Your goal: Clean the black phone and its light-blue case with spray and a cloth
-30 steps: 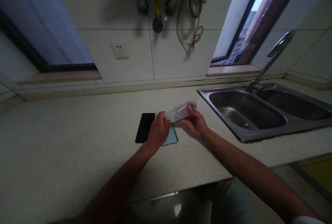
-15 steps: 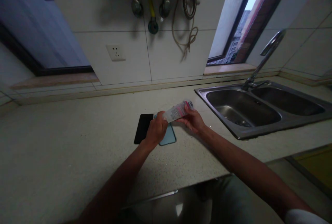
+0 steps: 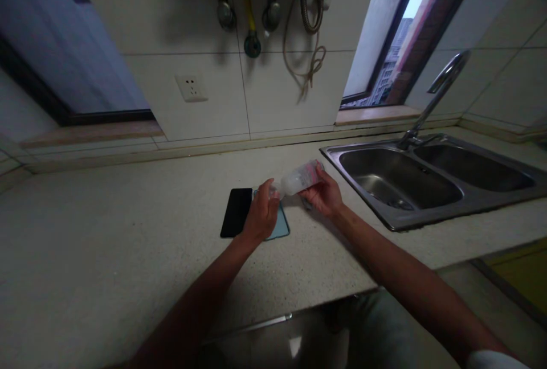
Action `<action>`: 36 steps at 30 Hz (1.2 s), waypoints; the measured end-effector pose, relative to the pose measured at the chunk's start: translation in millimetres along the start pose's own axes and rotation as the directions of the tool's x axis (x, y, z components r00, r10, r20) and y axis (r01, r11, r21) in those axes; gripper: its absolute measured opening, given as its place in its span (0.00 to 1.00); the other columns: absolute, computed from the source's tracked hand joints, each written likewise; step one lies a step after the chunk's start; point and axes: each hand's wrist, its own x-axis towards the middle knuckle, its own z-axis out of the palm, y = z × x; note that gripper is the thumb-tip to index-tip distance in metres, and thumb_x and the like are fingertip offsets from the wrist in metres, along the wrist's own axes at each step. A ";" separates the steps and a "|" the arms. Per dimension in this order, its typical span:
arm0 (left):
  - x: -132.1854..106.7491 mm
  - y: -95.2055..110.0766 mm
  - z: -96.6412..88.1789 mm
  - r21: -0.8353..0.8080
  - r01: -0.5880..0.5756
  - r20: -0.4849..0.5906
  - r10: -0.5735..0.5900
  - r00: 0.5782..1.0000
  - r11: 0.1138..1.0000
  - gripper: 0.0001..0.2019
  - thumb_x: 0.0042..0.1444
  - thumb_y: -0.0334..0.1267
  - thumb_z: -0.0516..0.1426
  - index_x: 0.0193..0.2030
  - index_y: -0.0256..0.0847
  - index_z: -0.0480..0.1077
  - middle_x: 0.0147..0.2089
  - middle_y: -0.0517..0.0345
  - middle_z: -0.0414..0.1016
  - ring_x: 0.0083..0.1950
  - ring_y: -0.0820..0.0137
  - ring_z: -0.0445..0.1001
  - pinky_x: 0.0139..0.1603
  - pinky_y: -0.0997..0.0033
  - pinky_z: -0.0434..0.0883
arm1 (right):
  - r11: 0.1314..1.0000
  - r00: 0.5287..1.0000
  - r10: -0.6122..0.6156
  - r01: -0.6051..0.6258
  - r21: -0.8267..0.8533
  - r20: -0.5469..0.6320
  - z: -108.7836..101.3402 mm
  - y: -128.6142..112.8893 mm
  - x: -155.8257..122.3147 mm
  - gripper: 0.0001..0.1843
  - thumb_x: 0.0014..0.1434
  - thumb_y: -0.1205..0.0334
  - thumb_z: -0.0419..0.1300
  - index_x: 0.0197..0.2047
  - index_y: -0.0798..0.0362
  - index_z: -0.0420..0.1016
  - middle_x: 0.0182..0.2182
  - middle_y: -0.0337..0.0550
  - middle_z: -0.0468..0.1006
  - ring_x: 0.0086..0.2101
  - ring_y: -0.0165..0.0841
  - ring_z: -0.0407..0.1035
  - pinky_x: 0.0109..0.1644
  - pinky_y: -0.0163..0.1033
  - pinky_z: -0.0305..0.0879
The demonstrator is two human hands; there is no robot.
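A white plastic tube (image 3: 300,179) with a pale pink-printed label lies across my two hands above the speckled stone countertop (image 3: 128,244). My right hand (image 3: 323,192) grips its wide end. My left hand (image 3: 261,212) is closed around the narrow end, which its fingers partly hide. Beneath my left hand lie a black smartphone (image 3: 236,212) and a light blue flat phone case (image 3: 280,225), side by side and partly overlapping. The hand hides part of both.
A stainless steel double sink (image 3: 395,178) with a chrome faucet (image 3: 440,90) sits to the right of my hands. Behind the counter are a tiled wall, a power socket (image 3: 191,88), hanging hoses and pipes (image 3: 273,16), and windows on both sides.
The tube has rolled in my hands, so less of its printed label shows. My left hand has shifted toward the tube's narrow end, and my view has barely moved.
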 end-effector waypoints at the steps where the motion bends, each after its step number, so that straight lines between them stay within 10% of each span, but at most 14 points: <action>1: -0.6 -0.7 -0.2 0.021 -0.021 -0.013 0.021 1.000 1.000 0.24 0.70 0.49 0.42 0.63 0.34 0.60 0.57 0.39 0.71 0.57 0.59 0.71 0.58 0.54 0.67 | 1.000 1.000 0.012 -0.012 -0.013 -0.002 0.2 -1.5 -0.2 0.07 0.58 0.60 0.65 0.41 0.49 0.74 0.35 0.42 0.83 0.35 0.36 0.78 0.37 0.46 0.81; 7: -0.2 -3.6 -4.4 0.110 -0.074 -0.012 0.076 0.997 0.991 0.20 0.70 0.46 0.45 0.59 0.36 0.64 0.56 0.42 0.71 0.54 0.62 0.71 0.58 0.56 0.68 | 0.990 0.991 -0.102 0.109 0.088 -0.085 -4.6 -20.0 7.6 0.06 0.59 0.59 0.64 0.40 0.48 0.75 0.35 0.37 0.83 0.36 0.34 0.78 0.40 0.44 0.80; 17: 20.5 30.8 22.8 0.418 -0.242 0.351 0.091 0.932 0.875 0.12 0.65 0.40 0.53 0.46 0.38 0.76 0.47 0.45 0.76 0.52 0.57 0.70 0.55 0.54 0.68 | 0.969 0.970 -0.118 0.160 0.190 -0.212 -16.0 -45.2 19.3 0.13 0.67 0.53 0.55 0.40 0.50 0.77 0.33 0.40 0.84 0.33 0.32 0.79 0.36 0.38 0.78; 23: 38.9 42.9 67.5 0.550 -0.122 0.345 -0.092 0.934 0.826 0.22 0.59 0.54 0.60 0.42 0.33 0.78 0.44 0.37 0.75 0.52 0.48 0.71 0.48 0.52 0.69 | 0.963 0.960 -0.127 0.179 0.202 -0.248 -24.9 -44.5 24.9 0.12 0.65 0.52 0.58 0.39 0.50 0.77 0.31 0.37 0.84 0.31 0.31 0.79 0.34 0.36 0.78; 26: 42.8 39.0 80.6 0.568 -0.114 0.351 -0.115 0.929 0.815 0.13 0.60 0.45 0.60 0.40 0.35 0.77 0.45 0.38 0.75 0.52 0.51 0.70 0.47 0.55 0.69 | 0.961 0.957 -0.131 0.187 0.205 -0.259 -30.2 -45.4 28.3 0.11 0.62 0.51 0.61 0.38 0.49 0.77 0.30 0.36 0.84 0.32 0.31 0.79 0.37 0.37 0.78; 36: 40.8 27.0 66.6 0.277 0.017 0.200 -0.074 0.977 0.961 0.05 0.60 0.31 0.54 0.34 0.39 0.70 0.39 0.52 0.76 0.45 0.64 0.73 0.51 0.62 0.68 | 0.957 0.930 -0.113 0.196 0.212 -0.348 -30.5 -48.6 31.5 0.14 0.64 0.48 0.59 0.36 0.49 0.77 0.29 0.37 0.84 0.30 0.32 0.79 0.35 0.37 0.78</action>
